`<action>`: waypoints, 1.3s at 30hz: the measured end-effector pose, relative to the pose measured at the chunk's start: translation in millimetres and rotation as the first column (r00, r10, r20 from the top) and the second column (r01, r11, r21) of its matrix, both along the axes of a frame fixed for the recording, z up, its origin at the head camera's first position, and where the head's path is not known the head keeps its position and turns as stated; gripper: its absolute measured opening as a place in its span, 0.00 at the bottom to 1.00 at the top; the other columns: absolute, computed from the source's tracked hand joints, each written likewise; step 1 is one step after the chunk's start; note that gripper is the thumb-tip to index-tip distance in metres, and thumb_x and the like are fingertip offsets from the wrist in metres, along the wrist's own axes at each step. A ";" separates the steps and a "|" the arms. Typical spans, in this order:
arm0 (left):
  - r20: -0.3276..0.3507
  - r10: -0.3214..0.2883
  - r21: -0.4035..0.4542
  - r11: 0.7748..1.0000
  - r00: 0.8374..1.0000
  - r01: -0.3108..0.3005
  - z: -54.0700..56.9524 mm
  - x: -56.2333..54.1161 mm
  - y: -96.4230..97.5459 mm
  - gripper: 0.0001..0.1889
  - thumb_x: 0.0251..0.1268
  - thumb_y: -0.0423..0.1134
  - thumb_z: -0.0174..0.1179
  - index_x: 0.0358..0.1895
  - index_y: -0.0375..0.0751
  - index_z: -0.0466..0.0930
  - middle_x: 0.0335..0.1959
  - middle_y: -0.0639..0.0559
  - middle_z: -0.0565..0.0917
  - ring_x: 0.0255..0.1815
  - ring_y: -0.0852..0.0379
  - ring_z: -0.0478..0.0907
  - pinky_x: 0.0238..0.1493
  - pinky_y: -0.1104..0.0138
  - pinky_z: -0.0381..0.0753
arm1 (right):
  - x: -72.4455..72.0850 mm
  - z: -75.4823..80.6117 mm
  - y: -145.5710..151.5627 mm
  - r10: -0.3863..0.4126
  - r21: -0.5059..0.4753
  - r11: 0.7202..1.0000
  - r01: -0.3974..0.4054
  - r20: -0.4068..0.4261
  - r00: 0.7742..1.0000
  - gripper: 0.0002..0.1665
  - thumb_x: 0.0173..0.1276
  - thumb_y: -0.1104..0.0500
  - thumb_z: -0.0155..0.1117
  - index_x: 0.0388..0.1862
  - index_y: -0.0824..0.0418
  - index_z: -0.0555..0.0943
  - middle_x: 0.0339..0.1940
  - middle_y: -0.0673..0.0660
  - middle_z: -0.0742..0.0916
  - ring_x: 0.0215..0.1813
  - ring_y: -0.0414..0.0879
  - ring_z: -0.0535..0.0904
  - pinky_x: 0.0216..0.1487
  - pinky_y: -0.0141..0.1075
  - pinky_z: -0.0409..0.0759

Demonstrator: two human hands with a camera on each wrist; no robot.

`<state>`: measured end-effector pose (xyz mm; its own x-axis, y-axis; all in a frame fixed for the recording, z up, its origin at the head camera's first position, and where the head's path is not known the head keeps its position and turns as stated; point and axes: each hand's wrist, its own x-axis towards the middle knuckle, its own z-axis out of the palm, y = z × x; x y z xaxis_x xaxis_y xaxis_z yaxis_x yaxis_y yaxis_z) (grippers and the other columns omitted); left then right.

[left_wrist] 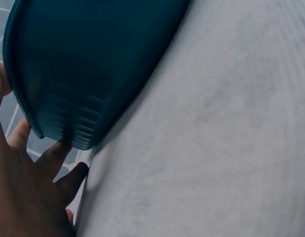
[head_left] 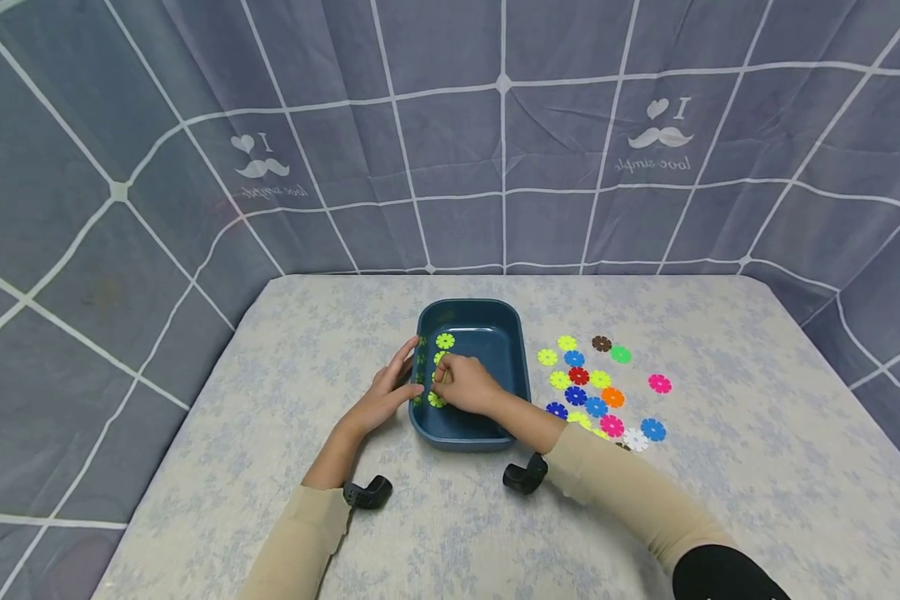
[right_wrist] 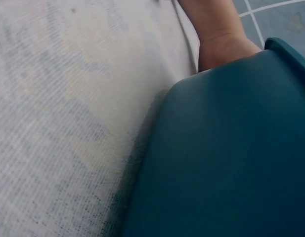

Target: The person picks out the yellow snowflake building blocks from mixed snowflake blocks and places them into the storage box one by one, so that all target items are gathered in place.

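Observation:
A dark teal plastic bin [head_left: 487, 429] stands on the table. Along its left side, several yellow-green snowflake discs [head_left: 445, 341] form a row on the floor inside. My right hand [head_left: 467, 385] reaches in over the right wall and pinches a yellow-green disc [head_left: 436, 378] in that row, its fingers partly covering it. At the left rim rests my left hand [head_left: 382, 396], its thumb at the rim and its fingers spread along the outside. The left wrist view shows these fingers [left_wrist: 53, 155] against the ribbed outer wall. In the right wrist view the bin wall [right_wrist: 216, 148] hides the right fingers.
Right of the bin, loose snowflake discs in many colours lie scattered, among them a red disc [head_left: 579, 376], an orange disc [head_left: 612, 397] and a white disc [head_left: 635, 439]. The right forearm partly covers the nearest ones. A grey checked curtain [head_left: 450, 150] hangs behind the table [head_left: 330, 333].

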<state>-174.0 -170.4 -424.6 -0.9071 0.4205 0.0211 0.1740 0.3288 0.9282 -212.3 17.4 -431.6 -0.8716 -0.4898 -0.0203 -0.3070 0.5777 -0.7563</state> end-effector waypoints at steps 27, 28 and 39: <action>0.002 0.008 0.004 1.000 1.000 -0.008 -2.5 -1.8 -0.4 0.39 0.70 0.33 0.49 0.79 0.40 0.39 0.75 0.32 0.52 0.76 0.38 0.50 0.70 0.38 0.43 | 4.0 17.3 28.9 -0.007 -0.271 0.962 -0.012 -0.071 0.997 0.06 0.69 0.63 0.63 0.38 0.65 0.78 0.24 0.56 0.83 0.21 0.42 0.75 0.24 0.34 0.74; 0.004 0.011 -0.003 1.000 1.000 -0.011 -3.0 -2.0 -0.5 0.39 0.70 0.33 0.49 0.79 0.40 0.39 0.75 0.31 0.53 0.76 0.38 0.49 0.70 0.38 0.43 | 4.6 19.1 30.2 -0.008 -0.275 0.962 -0.010 -0.066 0.998 0.06 0.69 0.63 0.63 0.38 0.65 0.78 0.25 0.57 0.83 0.21 0.42 0.75 0.24 0.34 0.74; -0.007 0.004 0.056 0.998 1.000 -0.004 -40.5 -19.9 -7.9 0.40 0.71 0.35 0.51 0.80 0.50 0.40 0.77 0.37 0.51 0.76 0.42 0.51 0.63 0.45 0.68 | 7.7 34.8 48.0 -0.041 -0.322 0.946 0.026 -0.041 0.998 0.08 0.70 0.61 0.63 0.40 0.66 0.77 0.27 0.64 0.83 0.21 0.45 0.75 0.27 0.37 0.76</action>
